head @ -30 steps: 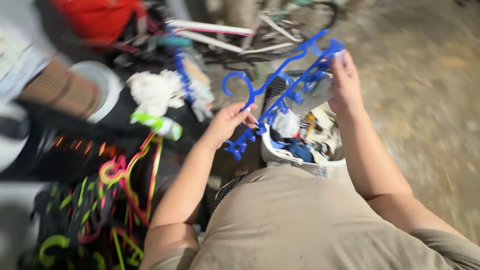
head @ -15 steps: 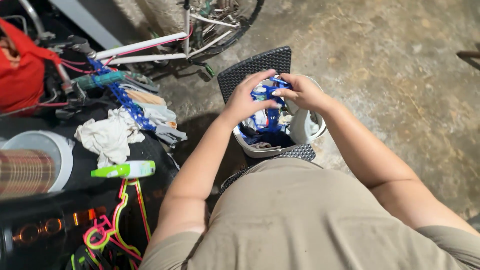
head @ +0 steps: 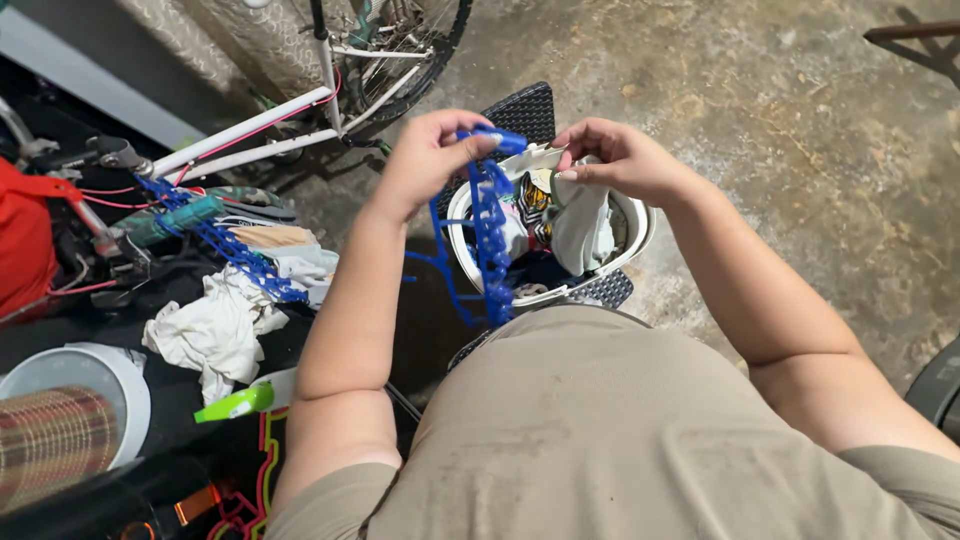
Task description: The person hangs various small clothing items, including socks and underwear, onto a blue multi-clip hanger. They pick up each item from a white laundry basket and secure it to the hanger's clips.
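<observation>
Bicycle (head: 330, 90): white frame, leaning at upper left, apart from the work.

Dark surface (head: 180, 400): at left; carries crumpled white cloth (head: 215, 330) and a green bottle (head: 240, 402).

White basket (head: 640, 225): on the floor, between the forearms, filled with laundry.

Grey-white garment (head: 585, 225): hangs over the basket; right hand (head: 625, 160) grip pinched on its top edge.

Blue hanger (head: 490, 230): dangles edge-on above the basket; left hand (head: 430, 155) grip closed round its top.

Handling note: best to keep the hanger steady and lift the garment clear of the basket before bringing them together.
</observation>
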